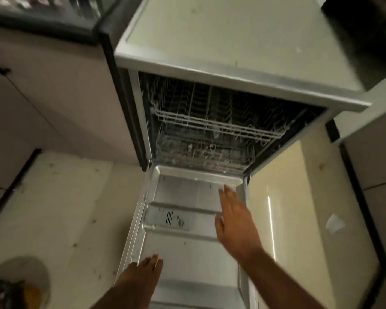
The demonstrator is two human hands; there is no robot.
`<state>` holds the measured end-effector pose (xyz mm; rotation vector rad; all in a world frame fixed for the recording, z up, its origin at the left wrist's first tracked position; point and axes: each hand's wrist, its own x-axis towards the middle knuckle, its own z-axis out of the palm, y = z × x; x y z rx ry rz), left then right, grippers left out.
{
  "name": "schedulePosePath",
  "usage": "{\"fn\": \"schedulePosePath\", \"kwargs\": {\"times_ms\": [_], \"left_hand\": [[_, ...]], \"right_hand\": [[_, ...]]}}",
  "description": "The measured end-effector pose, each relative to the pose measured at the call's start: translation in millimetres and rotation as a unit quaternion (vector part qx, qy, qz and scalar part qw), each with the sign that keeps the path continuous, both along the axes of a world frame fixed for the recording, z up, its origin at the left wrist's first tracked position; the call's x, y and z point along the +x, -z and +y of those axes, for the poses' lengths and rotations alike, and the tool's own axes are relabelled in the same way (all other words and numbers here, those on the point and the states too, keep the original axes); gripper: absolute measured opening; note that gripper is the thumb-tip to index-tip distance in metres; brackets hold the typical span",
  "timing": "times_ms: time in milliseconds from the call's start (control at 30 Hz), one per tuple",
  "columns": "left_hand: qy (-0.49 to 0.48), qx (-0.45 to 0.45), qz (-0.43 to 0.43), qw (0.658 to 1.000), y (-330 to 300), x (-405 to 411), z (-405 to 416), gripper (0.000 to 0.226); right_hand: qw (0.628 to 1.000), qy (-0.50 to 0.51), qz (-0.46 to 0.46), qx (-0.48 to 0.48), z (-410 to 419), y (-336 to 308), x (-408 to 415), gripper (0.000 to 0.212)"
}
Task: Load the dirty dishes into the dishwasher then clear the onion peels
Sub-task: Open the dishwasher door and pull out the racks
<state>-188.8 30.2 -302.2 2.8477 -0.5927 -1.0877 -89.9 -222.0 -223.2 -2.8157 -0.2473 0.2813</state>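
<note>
The dishwasher [232, 63] stands in front of me with its door [187, 259] folded down flat. Its upper wire rack [214, 123] is pushed in and looks bare; the lower rack [201, 152] sits below it in the dark, contents unclear. My right hand [234, 221] hovers over the right part of the door, fingers straight, holding nothing. My left hand [143, 273] is over the near left part of the door, fingers straight, also with nothing in it. No dishes or onion peels are in sight.
A detergent compartment [169, 219] sits on the inner door. Beige cabinet fronts [54, 97] flank the machine on the left, more cabinets [374, 166] on the right. A white scrap [334, 223] lies on the floor at right. A round object [22, 277] sits at the lower left.
</note>
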Motion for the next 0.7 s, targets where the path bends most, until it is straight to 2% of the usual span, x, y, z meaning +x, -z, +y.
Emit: {"fn": "schedulePosePath", "kwargs": {"times_ms": [100,167,233,300,400,533,600,700], "left_hand": [[0.006,0.005,0.016,1.0,-17,22,-5,0.088],[0.012,0.009,0.022,1.0,-22,35,-7,0.086],[0.01,0.008,-0.023,1.0,-31,53,-14,0.087],[-0.008,-0.015,-0.073,0.997,-51,81,-21,0.088],[-0.044,-0.063,-0.16,0.984,-93,136,-29,0.089],[-0.045,-0.104,-0.275,0.955,-142,210,-36,0.086],[-0.043,-0.102,-0.298,0.948,-157,241,-36,0.086],[-0.057,-0.088,-0.278,0.955,-158,269,-37,0.086]], "right_hand": [[0.984,-0.033,-0.168,-0.044,3,-80,87,0.08],[0.97,-0.026,-0.226,-0.091,5,-125,131,0.087],[0.958,-0.019,-0.248,-0.14,3,-157,163,0.095],[0.955,-0.018,-0.239,-0.175,-2,-174,188,0.105],[0.961,-0.03,-0.178,-0.21,-16,-183,218,0.118],[0.967,-0.061,-0.141,-0.204,-31,-204,252,0.119],[0.958,-0.097,-0.136,-0.232,-35,-218,271,0.121],[0.947,-0.144,-0.124,-0.257,-46,-221,290,0.13]]}}
